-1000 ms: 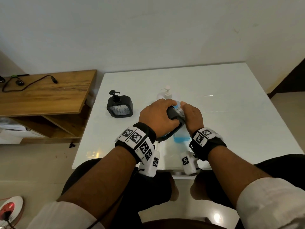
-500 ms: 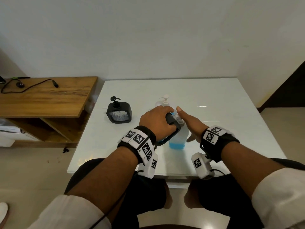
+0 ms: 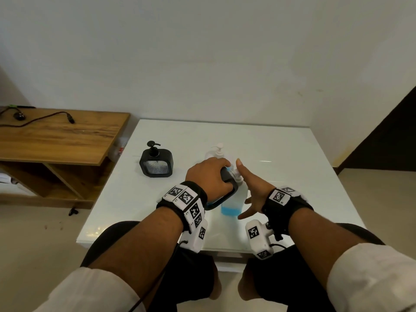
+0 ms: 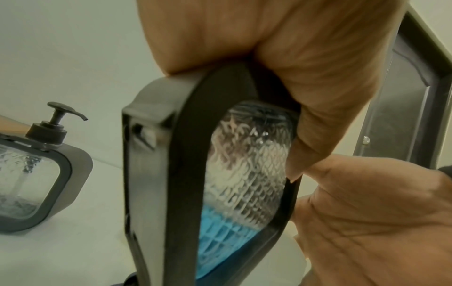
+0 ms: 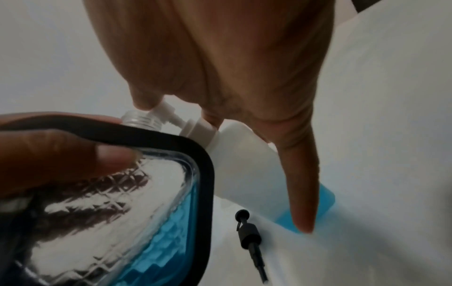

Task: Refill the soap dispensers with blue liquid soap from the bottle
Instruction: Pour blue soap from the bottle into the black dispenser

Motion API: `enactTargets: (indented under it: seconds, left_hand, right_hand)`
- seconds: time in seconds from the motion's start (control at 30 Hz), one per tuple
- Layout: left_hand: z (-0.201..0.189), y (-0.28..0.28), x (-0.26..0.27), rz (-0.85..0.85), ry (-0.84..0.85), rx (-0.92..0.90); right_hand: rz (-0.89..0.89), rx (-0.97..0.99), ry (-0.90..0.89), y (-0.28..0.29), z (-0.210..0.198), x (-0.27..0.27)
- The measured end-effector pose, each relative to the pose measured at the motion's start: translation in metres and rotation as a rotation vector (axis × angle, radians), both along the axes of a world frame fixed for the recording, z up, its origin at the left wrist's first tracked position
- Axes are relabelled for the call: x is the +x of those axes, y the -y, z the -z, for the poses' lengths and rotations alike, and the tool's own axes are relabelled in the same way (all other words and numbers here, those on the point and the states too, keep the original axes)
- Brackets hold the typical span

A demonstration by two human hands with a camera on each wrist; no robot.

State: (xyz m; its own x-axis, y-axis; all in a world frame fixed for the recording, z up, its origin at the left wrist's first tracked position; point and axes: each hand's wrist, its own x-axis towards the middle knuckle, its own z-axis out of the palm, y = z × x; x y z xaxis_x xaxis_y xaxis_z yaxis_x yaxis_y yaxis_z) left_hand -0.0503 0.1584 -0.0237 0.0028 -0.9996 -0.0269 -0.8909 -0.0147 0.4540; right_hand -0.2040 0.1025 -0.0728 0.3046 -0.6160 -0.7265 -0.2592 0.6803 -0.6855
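From the head camera, my left hand (image 3: 210,176) gripped the open dispenser (image 3: 227,188) at table (image 3: 292,176) centre; a second dispenser (image 3: 156,163) stood at its 10 o'clock. Left wrist: blue soap low inside (textured glass). Right wrist: my right hand (image 5: 232,77), fingers spread, touched the bottle (image 5: 247,174); a loose pump (image 5: 249,236) lay beside it.

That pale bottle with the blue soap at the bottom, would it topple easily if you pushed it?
Probably light: the soap bottle shows blue only near its base. That low liquid may steady it, yet it looks tall and narrow, so a push near the top could tip it. Its cloudy wall looks like plastic, so unlikely to shatter.
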Motion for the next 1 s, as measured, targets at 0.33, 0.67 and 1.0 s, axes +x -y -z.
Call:
enactTargets:
  seconds: [0.33,0.67,1.0]
  left_hand:
    - [0.000,0.002,-0.001,0.004,-0.012,-0.011]
    - [0.000,0.000,0.000,0.003,-0.017,-0.003]
    - [0.001,0.000,0.000,-0.011,-0.026,-0.008]
  right_hand:
    - [0.273,-0.057,0.190,-0.004,0.025,0.016]
    - [0.293,-0.117,0.212,-0.005,0.032,0.021]
    - [0.344,-0.147,0.170,-0.005,0.027,0.025]
